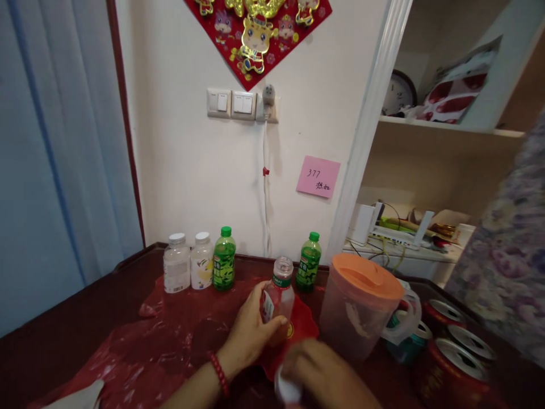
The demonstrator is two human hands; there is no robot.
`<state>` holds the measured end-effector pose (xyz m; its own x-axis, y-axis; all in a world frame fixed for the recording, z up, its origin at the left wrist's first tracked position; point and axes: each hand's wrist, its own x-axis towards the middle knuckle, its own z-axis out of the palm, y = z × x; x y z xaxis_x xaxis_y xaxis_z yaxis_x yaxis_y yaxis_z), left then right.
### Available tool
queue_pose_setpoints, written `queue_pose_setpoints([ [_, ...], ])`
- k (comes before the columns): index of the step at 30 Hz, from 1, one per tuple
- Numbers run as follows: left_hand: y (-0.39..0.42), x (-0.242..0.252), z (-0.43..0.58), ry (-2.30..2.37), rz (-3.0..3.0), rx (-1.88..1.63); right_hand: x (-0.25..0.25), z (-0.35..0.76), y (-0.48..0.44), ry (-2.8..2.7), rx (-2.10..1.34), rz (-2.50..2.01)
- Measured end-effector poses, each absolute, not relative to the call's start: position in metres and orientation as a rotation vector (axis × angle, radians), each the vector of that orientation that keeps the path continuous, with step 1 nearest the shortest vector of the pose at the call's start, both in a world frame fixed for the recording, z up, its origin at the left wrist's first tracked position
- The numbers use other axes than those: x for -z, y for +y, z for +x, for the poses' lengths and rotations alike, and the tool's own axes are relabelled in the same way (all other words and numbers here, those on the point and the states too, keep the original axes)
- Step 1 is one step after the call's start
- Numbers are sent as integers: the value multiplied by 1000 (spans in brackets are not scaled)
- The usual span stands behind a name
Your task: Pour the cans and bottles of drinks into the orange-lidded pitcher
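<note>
My left hand [254, 329], with a red bead bracelet at its wrist, is wrapped round a clear bottle [283, 292] with a green band at its neck. No cap sits on this bottle, and it stands nearly upright. Lower down, my right hand [317, 369] is blurred by motion; its fingers close on a round white cap [287, 389]. Behind and below the held bottle lies a red scalloped tray [304, 321], partly hidden by both hands.
At the back left stand two white-capped bottles [176, 267] and a green-capped bottle [223, 261]. Another green bottle [309, 264] is right of the held one. An orange-lidded pitcher [349, 318] and several drink cans [453, 369] stand to the right. Red plastic film [170, 346] covers the table's left part.
</note>
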<state>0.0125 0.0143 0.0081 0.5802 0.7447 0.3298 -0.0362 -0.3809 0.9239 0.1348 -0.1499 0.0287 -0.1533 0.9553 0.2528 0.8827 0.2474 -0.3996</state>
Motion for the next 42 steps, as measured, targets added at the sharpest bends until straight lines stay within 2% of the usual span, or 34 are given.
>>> queue_pose_setpoints([
  [3, 13, -11, 12, 574, 1796, -944, -88, 146, -133, -1912, 167, -1330],
  [5, 11, -14, 11, 586, 1821, -954, -116, 152, -115, -1818, 356, -1291],
  [8, 9, -19, 11, 604, 1828, -944, -135, 158, -85, -1797, 396, -1315],
  [20, 4, -25, 10, 640, 1816, -917, -119, 165, -61, -1863, 336, -1338],
  [27, 3, -25, 10, 632, 1812, -911, -101, 164, -59, -1719, 390, -1276],
  [42, 3, -27, 9, 618, 1804, -919, -99, 156, -57, -1497, 264, -1236],
])
